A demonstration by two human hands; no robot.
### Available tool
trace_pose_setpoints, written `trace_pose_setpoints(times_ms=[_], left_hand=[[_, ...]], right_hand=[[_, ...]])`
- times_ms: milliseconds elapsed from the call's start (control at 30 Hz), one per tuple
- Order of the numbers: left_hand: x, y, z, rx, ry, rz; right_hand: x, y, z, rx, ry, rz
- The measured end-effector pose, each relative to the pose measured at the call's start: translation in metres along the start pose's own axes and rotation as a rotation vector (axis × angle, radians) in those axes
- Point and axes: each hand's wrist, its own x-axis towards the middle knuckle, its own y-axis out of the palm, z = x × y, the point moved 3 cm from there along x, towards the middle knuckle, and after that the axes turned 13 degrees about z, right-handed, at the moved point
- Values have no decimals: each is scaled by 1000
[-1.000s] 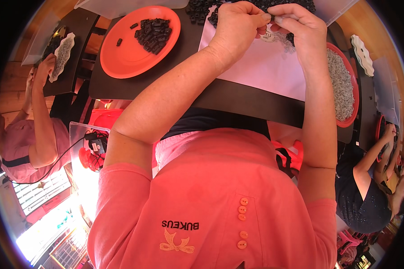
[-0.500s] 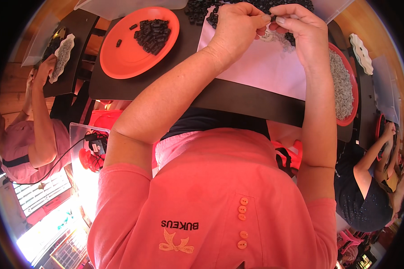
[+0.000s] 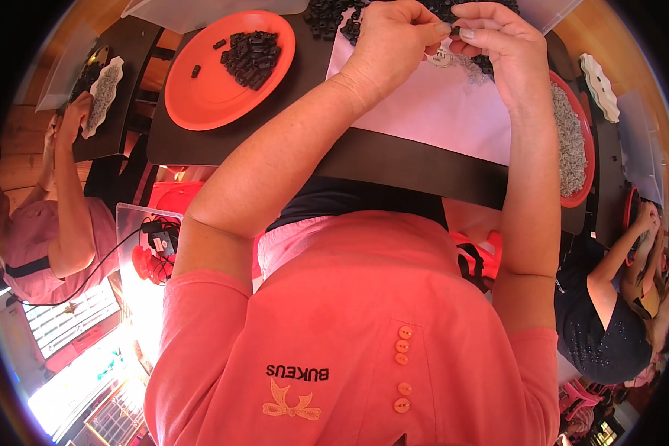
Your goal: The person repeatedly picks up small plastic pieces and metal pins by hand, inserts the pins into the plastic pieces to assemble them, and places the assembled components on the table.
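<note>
Both hands meet over a pale pink sheet (image 3: pixel 431 111) at the far side of the table. My right hand (image 3: pixel 507 56) pinches a small black plastic piece (image 3: pixel 456 32) between thumb and fingertips. My left hand (image 3: pixel 395 37) is closed in a pinch close beside that piece; what its fingertips hold is too small to make out. Behind the hands lies a heap of similar black pieces (image 3: pixel 325 21). A few tiny clear pieces (image 3: pixel 477 73) lie on the sheet below my right hand.
An orange-red plate (image 3: pixel 193 104) with black pieces stands left. Another red plate (image 3: pixel 589 160), right, holds many small greyish pieces (image 3: pixel 567 141). A clear plastic bin (image 3: pixel 201 9) stands at the far edge. Other people work at tables on the left (image 3: pixel 63 238) and right (image 3: pixel 602 320).
My hands stay together in nearly the same place. My right hand and forearm have shifted very slightly to the right and my fingertips have moved a little.
</note>
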Motion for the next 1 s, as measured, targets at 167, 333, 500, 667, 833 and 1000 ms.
trace_pose_setpoints(times_ms=[167,333,500,667,833,1000], left_hand=[[2,1,4,13,-39,-3],[2,1,9,-6,9,7],[-3,4,2,104,110,-49],[-5,4,-3,328,102,-92],[-4,6,4,310,115,-123],[-5,14,6,326,82,-197]], right_hand=[[1,-2,-5,4,20,-15],[0,2,-4,-9,-1,-3],[-3,11,-11,-200,-68,-23],[-5,8,-15,-359,-181,-41],[-5,13,-17,-372,-187,-85],[-11,20,-15,-558,-209,-180]])
